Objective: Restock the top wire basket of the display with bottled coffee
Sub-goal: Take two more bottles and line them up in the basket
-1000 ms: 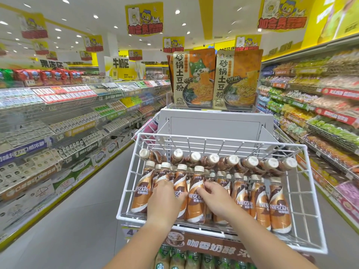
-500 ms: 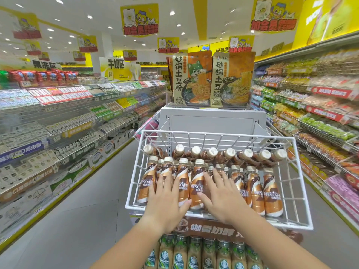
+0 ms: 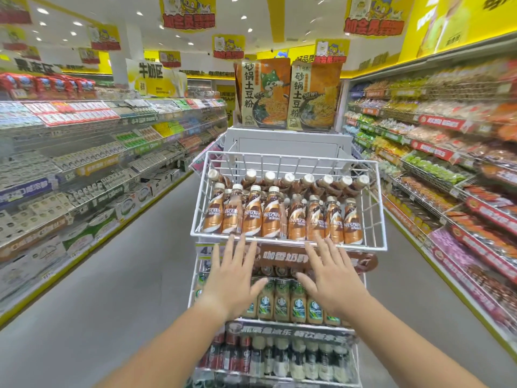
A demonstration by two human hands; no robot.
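The top white wire basket (image 3: pixel 377 197) of the display holds several brown bottled coffees (image 3: pixel 253 215) standing upright in a front row, with more bottles (image 3: pixel 307 180) lying on their sides behind them. My left hand (image 3: pixel 232 278) hovers below the basket's front rim, fingers spread, holding nothing. My right hand (image 3: pixel 333 275) is beside it, also spread and empty. Both hands are clear of the bottles.
Under the top basket are a brown sign (image 3: pixel 282 257), a tier of green-label bottles (image 3: pixel 279 302) and a lower tier of dark bottles (image 3: pixel 282 357). Two large noodle packs (image 3: pixel 288 93) stand on the white unit behind. Stocked shelves line both sides of the grey aisle floor (image 3: pixel 134 270).
Both hands have come off the front-row bottles and drawn back toward me, below the basket rim. The view has pulled back, showing the lower tiers.
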